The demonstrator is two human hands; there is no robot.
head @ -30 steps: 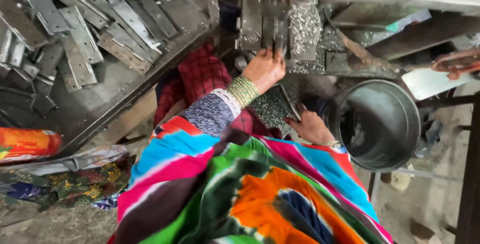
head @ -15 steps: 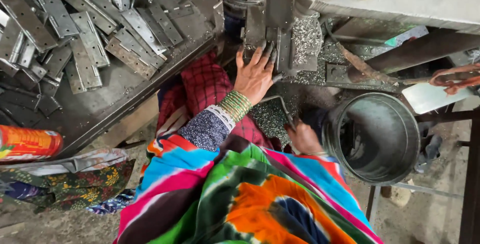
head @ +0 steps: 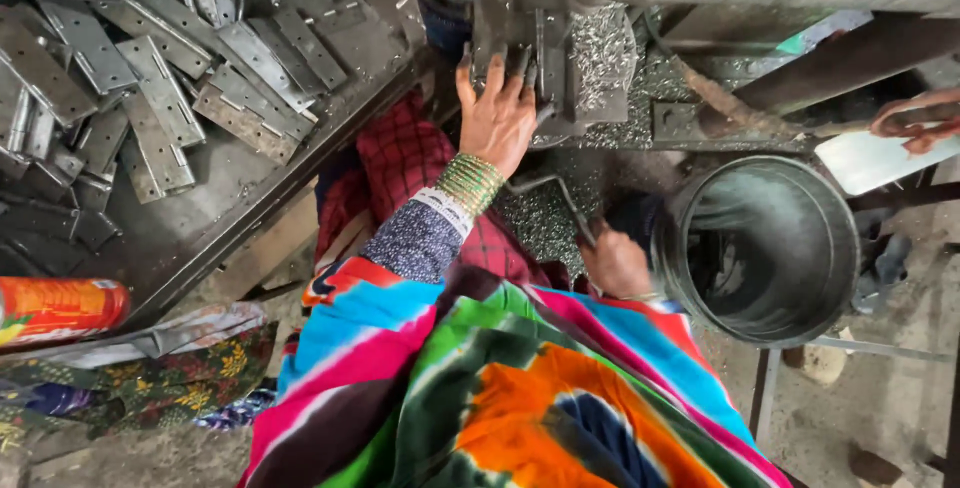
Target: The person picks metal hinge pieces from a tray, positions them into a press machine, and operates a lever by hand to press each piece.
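Left hand [head: 497,113] extended forward, fingers spread flat, bangled wrist raised. Right hand [head: 615,263] low, fingers curled closed.

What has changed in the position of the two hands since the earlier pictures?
The left hand moved up from the lap onto the metal machine, fingers spread on it. The right hand stayed low beside the round metal bucket. The hinges on the tray did not move.

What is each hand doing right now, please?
Left hand: open, fingers spread against the metal machine block.
Right hand: closed on a bent metal handle.
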